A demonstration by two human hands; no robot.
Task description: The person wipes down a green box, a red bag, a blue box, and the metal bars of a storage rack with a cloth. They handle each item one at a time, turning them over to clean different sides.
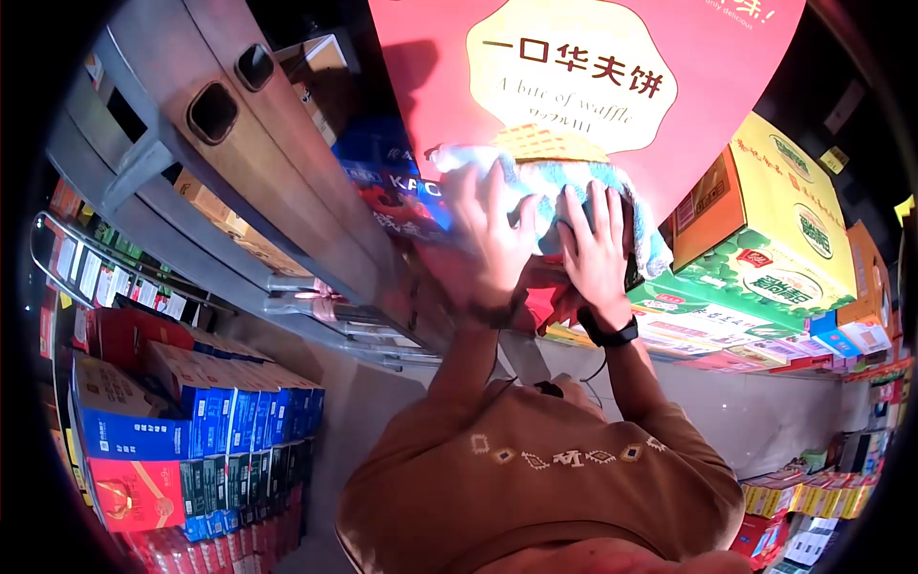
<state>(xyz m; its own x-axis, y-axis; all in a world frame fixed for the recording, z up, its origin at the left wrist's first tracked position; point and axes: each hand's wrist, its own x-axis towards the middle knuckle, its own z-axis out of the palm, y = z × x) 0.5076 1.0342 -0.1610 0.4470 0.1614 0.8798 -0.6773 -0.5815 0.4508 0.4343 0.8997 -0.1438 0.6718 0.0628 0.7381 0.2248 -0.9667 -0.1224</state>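
A patterned blue-and-white cloth (547,201) lies bunched against a large pink waffle box (421,77), below the box's printed label. My left hand (492,244) rests on the cloth's left part, fingers spread and a little blurred. Flat over its right part is my right hand (598,249), fingers stretched out, with a dark watch (608,330) on the wrist. Both palms face away from me, so what lies under them is hidden. Blue packaging (411,191) with red pictures sits just left of my left hand.
A metal ladder-like frame (229,124) slants along the left. Yellow-green cartons (779,230) stand at the right. Stacked blue boxes (129,421) and a red box (139,495) fill the lower left. More small boxes (775,493) are at the lower right. Grey floor (359,421) shows beside me.
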